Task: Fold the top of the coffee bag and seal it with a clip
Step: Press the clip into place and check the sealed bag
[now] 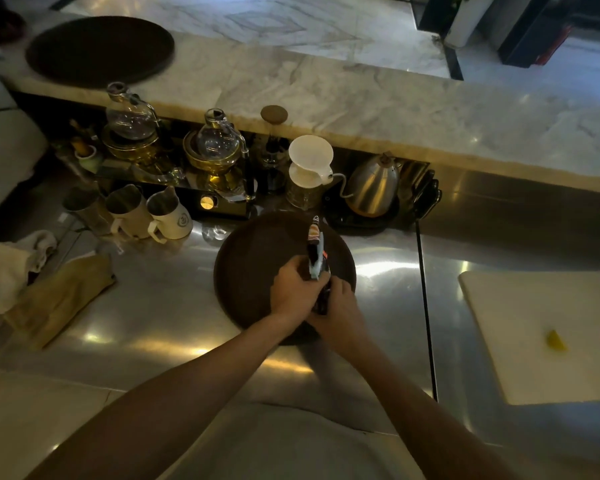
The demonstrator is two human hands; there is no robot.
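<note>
A dark coffee bag (314,237) with an orange and white label stands edge-on over the round brown tray (250,268). Both my hands grip it near its top. My left hand (293,289) holds its left side, fingers curled. My right hand (338,303) holds its near end from the right. A pale blue clip (318,263) sits along the bag's top edge, just above my fingers. Which hand holds the clip cannot be told. The lower bag is hidden by my hands.
Behind the tray stand three metal milk jugs (136,213), glass siphon brewers (219,147), a white dripper (309,164) and a steel kettle (373,185). Cloths (49,299) lie at left. A white cutting board (548,334) with a yellow piece lies at right.
</note>
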